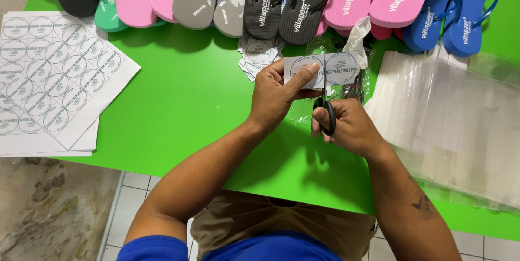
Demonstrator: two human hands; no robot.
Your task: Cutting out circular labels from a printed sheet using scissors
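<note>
- The label strip [320, 69] sits over the middle of the green table [184, 109], held up off it; it carries two round printed labels side by side.
- My left hand [276, 95] is clamped on the strip's left half, thumb laid across the left label.
- My right hand [346, 125] is closed through the black loops of the scissors [324, 113]; the blades point up at the strip's near edge, roughly between the two circles. Whether they are parted I cannot tell.
- To cut well, I judge the blades should run up the white gap between the circles, strip held taut and flat, thumb clear of the line.
- Just beyond the strip, a small pile of cut labels [260, 55] lies on the table.
- Right of the hands: a stack of clear bags [449, 114].
- Far left: uncut label sheets [49, 76], overhanging the table's left edge.
- Along the far edge: a row of flip-flops [281, 1] in black, grey, pink, green and blue.
</note>
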